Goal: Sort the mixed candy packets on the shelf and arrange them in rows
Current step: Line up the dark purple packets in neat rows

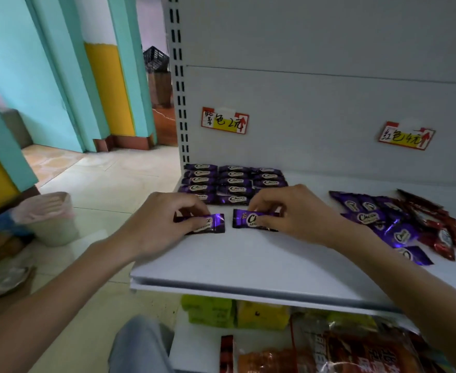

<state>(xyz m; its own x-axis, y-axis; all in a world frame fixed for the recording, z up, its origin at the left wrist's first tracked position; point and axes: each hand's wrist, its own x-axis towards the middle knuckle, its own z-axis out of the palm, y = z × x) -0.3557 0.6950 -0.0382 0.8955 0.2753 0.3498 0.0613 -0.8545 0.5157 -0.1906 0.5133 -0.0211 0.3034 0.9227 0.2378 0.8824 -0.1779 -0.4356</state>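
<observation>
On the white shelf (pixel 248 262), purple candy packets (pixel 232 181) lie in neat rows at the back left, under a purple price label (pixel 224 120). My left hand (pixel 164 222) pinches one purple packet (pixel 216 223) lying flat on the shelf. My right hand (pixel 294 211) pinches another purple packet (pixel 244 218) just to its right. A mixed heap of purple packets (pixel 383 224) and red packets (pixel 442 230) lies at the right, below a red price label (pixel 406 135).
The shelf's front edge (pixel 221 288) runs below my hands. A lower shelf holds yellow-green boxes (pixel 235 313) and orange snack bags (pixel 356 354). A pale bin (pixel 49 219) and bags stand on the tiled floor at the left.
</observation>
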